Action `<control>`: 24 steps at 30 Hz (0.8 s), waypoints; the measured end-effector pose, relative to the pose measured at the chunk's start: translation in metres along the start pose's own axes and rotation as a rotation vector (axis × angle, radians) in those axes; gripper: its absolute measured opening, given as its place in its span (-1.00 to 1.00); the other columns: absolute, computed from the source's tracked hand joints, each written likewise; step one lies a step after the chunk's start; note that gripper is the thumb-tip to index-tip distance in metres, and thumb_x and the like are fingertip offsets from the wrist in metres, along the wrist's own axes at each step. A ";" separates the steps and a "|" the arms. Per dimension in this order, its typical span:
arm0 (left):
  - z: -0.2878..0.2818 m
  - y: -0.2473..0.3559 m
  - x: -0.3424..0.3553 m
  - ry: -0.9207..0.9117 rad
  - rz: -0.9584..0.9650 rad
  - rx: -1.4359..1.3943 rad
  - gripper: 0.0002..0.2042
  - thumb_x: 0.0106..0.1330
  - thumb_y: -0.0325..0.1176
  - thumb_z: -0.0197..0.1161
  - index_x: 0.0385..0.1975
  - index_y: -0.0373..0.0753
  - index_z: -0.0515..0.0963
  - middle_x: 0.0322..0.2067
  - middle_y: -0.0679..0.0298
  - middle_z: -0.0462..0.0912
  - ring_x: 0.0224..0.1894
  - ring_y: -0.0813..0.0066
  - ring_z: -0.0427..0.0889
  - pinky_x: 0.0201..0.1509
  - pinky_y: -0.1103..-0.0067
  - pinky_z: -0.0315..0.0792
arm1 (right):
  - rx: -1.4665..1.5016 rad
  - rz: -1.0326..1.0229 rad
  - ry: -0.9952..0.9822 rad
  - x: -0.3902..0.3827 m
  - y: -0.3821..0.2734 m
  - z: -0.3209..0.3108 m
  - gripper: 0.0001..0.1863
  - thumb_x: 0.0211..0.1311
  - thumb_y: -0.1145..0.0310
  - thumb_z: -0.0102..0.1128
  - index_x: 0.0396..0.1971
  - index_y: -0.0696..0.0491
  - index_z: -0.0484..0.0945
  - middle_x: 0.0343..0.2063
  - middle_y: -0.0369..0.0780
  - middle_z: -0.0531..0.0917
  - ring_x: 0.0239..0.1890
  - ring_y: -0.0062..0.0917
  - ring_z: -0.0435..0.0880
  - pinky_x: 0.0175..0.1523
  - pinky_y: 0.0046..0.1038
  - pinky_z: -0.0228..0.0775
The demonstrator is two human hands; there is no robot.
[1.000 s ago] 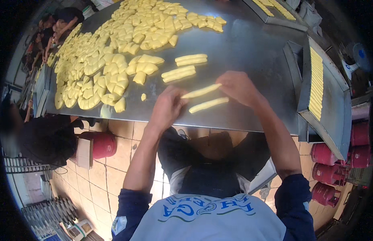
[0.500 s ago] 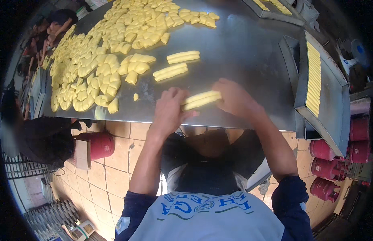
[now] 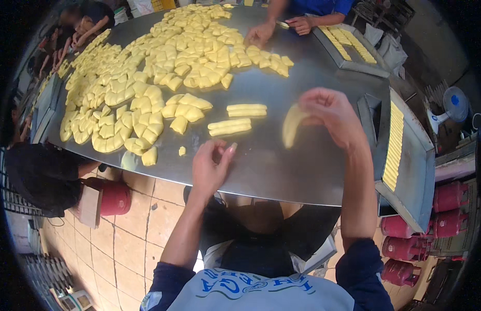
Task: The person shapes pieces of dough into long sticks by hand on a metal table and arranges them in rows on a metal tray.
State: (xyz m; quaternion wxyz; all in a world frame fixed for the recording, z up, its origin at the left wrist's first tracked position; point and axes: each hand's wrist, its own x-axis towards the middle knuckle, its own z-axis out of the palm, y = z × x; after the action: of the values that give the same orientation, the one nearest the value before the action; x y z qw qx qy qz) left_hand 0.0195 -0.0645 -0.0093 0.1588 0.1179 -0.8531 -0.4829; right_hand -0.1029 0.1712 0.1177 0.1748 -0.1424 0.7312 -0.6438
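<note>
My right hand (image 3: 328, 114) is raised over the steel table (image 3: 282, 179), pinching one end of a pale yellow dough strip (image 3: 291, 129) that hangs down, blurred by motion. Near the front edge, my left hand (image 3: 210, 165) is loosely curled with thumb and fingers apart, nothing visible in it. Just beyond its fingertips lies a pair of dough strips (image 3: 229, 127) side by side; another pair (image 3: 246, 110) lies behind. To their left are several cut dough pieces (image 3: 191, 108) and a small scrap of dough (image 3: 182, 151).
A big spread of cut dough (image 3: 147, 83) covers the table's left and back. On the right a metal tray (image 3: 414, 150) holds a row of dough strips; another tray (image 3: 349, 49) stands farther back. Across the table a co-worker's hands (image 3: 261, 33) are near the dough.
My right hand has lifted the dough strip off the table and moved right, away from my left hand, which has let go. The view has shifted, bringing a co-worker's hands in at the back.
</note>
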 end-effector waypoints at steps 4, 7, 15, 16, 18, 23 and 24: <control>0.001 -0.001 -0.002 0.050 0.058 -0.045 -0.77 0.19 -0.24 0.32 -0.39 -0.30 0.55 -0.55 0.21 0.52 -0.47 0.31 0.49 -0.38 0.48 0.38 | 0.000 -0.053 0.013 0.055 0.003 0.011 -0.83 0.18 0.45 0.23 -0.30 0.24 0.56 -0.34 -0.19 0.64 -0.32 -0.59 0.64 -0.20 -0.61 0.56; -0.003 0.000 -0.002 0.037 0.043 -0.050 -0.81 0.18 -0.28 0.32 -0.43 -0.29 0.55 -0.57 0.21 0.51 -0.48 0.33 0.48 -0.41 0.47 0.37 | 0.155 -0.088 0.072 0.094 0.025 0.020 -0.75 0.18 0.39 0.25 -0.27 0.29 0.56 -0.35 -0.15 0.63 -0.30 -0.57 0.64 -0.18 -0.61 0.56; -0.002 -0.005 0.000 0.116 0.203 -0.033 -0.85 0.17 -0.35 0.32 -0.51 -0.26 0.53 -0.58 0.23 0.52 -0.48 0.30 0.48 -0.42 0.45 0.36 | -0.546 0.186 0.588 0.203 0.158 -0.059 -0.66 0.00 0.24 0.27 -0.20 0.05 0.64 -0.24 -0.23 0.69 -0.24 -0.42 0.66 -0.15 -0.39 0.45; -0.001 -0.005 0.000 0.125 0.206 -0.033 -0.85 0.17 -0.35 0.32 -0.51 -0.26 0.53 -0.58 0.23 0.52 -0.48 0.30 0.48 -0.42 0.45 0.36 | -0.537 0.169 0.580 0.221 0.169 -0.066 -0.66 0.00 0.24 0.27 -0.20 0.05 0.64 -0.24 -0.23 0.69 -0.24 -0.42 0.66 -0.15 -0.39 0.45; -0.001 -0.005 0.001 0.125 0.223 -0.014 -0.84 0.17 -0.33 0.32 -0.52 -0.26 0.53 -0.58 0.23 0.53 -0.47 0.30 0.49 -0.41 0.45 0.37 | -0.717 0.116 0.572 0.253 0.176 -0.071 -0.62 -0.02 0.21 0.26 -0.17 0.03 0.64 -0.19 -0.20 0.68 -0.18 -0.38 0.64 -0.02 -0.32 0.37; -0.002 -0.002 0.000 0.099 0.157 -0.007 -0.82 0.19 -0.32 0.31 -0.49 -0.30 0.54 -0.56 0.20 0.54 -0.47 0.32 0.51 -0.38 0.48 0.38 | -0.806 0.221 0.694 0.257 0.154 -0.037 -0.64 -0.07 0.14 0.27 -0.25 -0.01 0.61 -0.23 -0.21 0.67 -0.21 -0.34 0.61 0.11 -0.12 0.12; -0.003 -0.002 0.000 0.077 0.125 -0.006 -0.81 0.21 -0.31 0.30 -0.46 -0.33 0.55 -0.54 0.17 0.55 -0.46 0.34 0.53 -0.36 0.50 0.39 | -0.684 0.191 0.724 0.244 0.151 -0.030 -0.66 -0.08 0.13 0.27 -0.29 -0.02 0.60 -0.24 -0.23 0.67 -0.24 -0.33 0.61 0.10 -0.07 0.06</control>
State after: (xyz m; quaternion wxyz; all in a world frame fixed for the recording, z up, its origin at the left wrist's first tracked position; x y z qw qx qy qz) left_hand 0.0208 -0.0673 -0.0095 0.2217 0.0825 -0.8505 -0.4698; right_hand -0.3328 0.1113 -0.0465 -0.0883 0.1085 0.9237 -0.3567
